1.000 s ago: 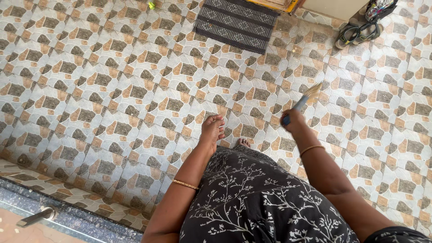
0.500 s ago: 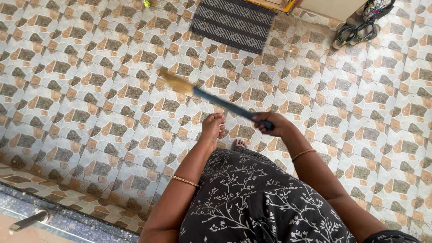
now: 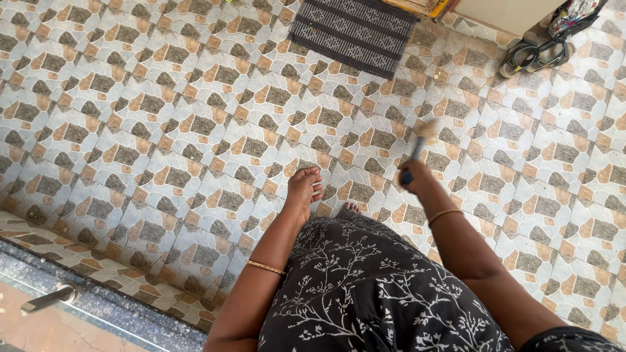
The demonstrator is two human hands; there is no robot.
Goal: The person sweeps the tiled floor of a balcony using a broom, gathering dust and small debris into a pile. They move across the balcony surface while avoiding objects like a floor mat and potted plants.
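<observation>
My right hand [image 3: 415, 177] grips the blue handle of a small broom [image 3: 420, 140]. Its straw-coloured bristles are blurred and point away from me, above the patterned tile floor [image 3: 163, 130]. My left hand [image 3: 304, 190] hangs loosely in front of my black dress with white branch print [image 3: 365, 293]; it holds nothing and its fingers are relaxed and slightly apart. A toe of my foot [image 3: 352, 208] peeks out under the dress hem, between the two hands.
A dark striped doormat [image 3: 352, 31] lies at the top centre. A pair of sandals [image 3: 535, 55] stands at the top right beside a wall base. At the bottom left run a dark stone threshold [image 3: 98, 303] and a metal handle [image 3: 49, 296].
The broom swung from the right far over to the left, then back to the right, and now points away from me. My left hand stayed almost still.
</observation>
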